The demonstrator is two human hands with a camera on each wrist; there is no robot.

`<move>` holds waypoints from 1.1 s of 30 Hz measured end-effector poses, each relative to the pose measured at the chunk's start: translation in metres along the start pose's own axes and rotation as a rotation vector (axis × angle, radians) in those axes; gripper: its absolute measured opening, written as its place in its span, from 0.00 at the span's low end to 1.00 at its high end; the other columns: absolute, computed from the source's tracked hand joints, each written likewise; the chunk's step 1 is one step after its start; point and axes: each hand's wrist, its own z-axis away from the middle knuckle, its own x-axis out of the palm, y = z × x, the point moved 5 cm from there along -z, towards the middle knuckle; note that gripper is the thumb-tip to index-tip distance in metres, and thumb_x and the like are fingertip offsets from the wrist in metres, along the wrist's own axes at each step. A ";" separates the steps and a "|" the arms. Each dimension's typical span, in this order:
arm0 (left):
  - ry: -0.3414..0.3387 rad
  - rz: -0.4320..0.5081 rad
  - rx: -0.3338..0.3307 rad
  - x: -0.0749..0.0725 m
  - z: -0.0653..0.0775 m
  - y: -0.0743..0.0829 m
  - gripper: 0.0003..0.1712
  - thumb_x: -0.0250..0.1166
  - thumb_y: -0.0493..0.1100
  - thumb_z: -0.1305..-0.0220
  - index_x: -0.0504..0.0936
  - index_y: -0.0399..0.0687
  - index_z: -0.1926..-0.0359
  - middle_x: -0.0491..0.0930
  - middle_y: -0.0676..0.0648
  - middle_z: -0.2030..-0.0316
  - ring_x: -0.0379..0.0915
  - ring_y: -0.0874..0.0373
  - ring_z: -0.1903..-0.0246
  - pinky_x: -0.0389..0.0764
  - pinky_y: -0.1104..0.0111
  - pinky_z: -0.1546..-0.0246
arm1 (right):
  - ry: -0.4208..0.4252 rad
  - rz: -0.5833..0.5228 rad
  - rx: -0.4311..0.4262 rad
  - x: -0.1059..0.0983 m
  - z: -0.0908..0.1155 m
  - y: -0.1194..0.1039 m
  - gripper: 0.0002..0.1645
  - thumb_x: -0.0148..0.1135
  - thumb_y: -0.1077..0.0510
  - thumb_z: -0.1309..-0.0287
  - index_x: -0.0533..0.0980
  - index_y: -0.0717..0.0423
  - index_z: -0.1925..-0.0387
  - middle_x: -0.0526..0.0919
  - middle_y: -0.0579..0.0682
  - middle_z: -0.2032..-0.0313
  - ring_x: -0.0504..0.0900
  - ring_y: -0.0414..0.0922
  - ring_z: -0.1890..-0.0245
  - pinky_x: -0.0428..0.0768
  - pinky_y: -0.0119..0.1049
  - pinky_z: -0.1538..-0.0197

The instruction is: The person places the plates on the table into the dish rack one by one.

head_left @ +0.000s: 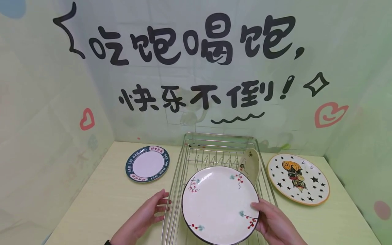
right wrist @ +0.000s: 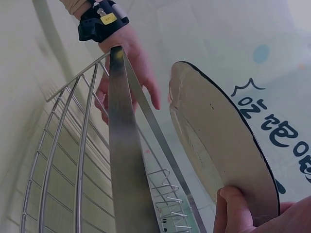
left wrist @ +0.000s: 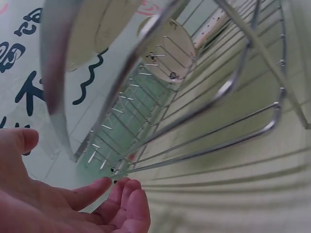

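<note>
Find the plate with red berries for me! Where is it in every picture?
Head: the berry plate is at the bottom, just right of the middle, in the right hand.
Left wrist: what looks like its pale underside is at the top, left of the middle, cut off.
Right wrist: right of the middle, tilted, underside showing.
Shared landmark: the metal rack.

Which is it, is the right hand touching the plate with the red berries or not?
Touching. The head view shows the right hand gripping the plate, thumb over its rim; the right wrist view shows fingers against its underside.
</note>
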 end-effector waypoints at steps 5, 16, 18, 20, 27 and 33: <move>-0.090 0.031 -0.021 0.009 -0.001 -0.008 0.49 0.42 0.73 0.36 0.64 0.31 0.40 0.71 0.42 0.53 0.70 0.54 0.58 0.76 0.65 0.61 | 0.058 0.007 0.006 -0.002 0.001 -0.003 0.17 0.46 0.58 0.31 0.63 0.60 0.44 0.76 0.45 0.55 0.78 0.36 0.58 0.82 0.30 0.55; -0.244 0.123 -0.070 0.025 -0.004 -0.014 0.45 0.40 0.75 0.37 0.68 0.39 0.45 0.73 0.51 0.66 0.71 0.59 0.68 0.79 0.65 0.67 | 0.101 0.047 0.033 -0.002 0.000 -0.005 0.31 0.46 0.56 0.31 0.51 0.66 0.34 0.75 0.47 0.54 0.78 0.37 0.57 0.81 0.32 0.53; -0.240 0.116 -0.067 0.025 -0.003 -0.014 0.46 0.40 0.75 0.37 0.68 0.37 0.44 0.72 0.51 0.67 0.70 0.59 0.69 0.79 0.65 0.68 | 0.111 0.072 0.030 -0.005 0.000 -0.006 0.34 0.46 0.56 0.31 0.48 0.67 0.32 0.75 0.47 0.54 0.78 0.37 0.57 0.81 0.32 0.52; -0.234 0.108 -0.062 0.025 -0.003 -0.013 0.47 0.40 0.75 0.37 0.67 0.35 0.43 0.72 0.51 0.67 0.70 0.59 0.70 0.80 0.64 0.68 | 0.127 0.092 0.026 -0.007 0.000 -0.007 0.35 0.47 0.56 0.31 0.47 0.67 0.32 0.75 0.47 0.54 0.77 0.37 0.58 0.81 0.32 0.53; -0.225 0.093 -0.033 0.026 -0.002 -0.012 0.49 0.39 0.74 0.36 0.65 0.31 0.41 0.71 0.50 0.67 0.70 0.59 0.70 0.81 0.63 0.68 | 0.189 0.135 0.001 -0.014 0.004 -0.013 0.30 0.48 0.55 0.32 0.54 0.62 0.34 0.75 0.46 0.55 0.77 0.36 0.57 0.81 0.31 0.54; -0.214 0.101 -0.046 0.026 -0.002 -0.014 0.49 0.40 0.75 0.37 0.67 0.33 0.42 0.72 0.51 0.68 0.70 0.60 0.70 0.81 0.64 0.69 | 0.283 0.142 -0.053 -0.019 0.009 -0.026 0.14 0.51 0.56 0.34 0.72 0.50 0.49 0.78 0.44 0.59 0.77 0.37 0.59 0.81 0.29 0.58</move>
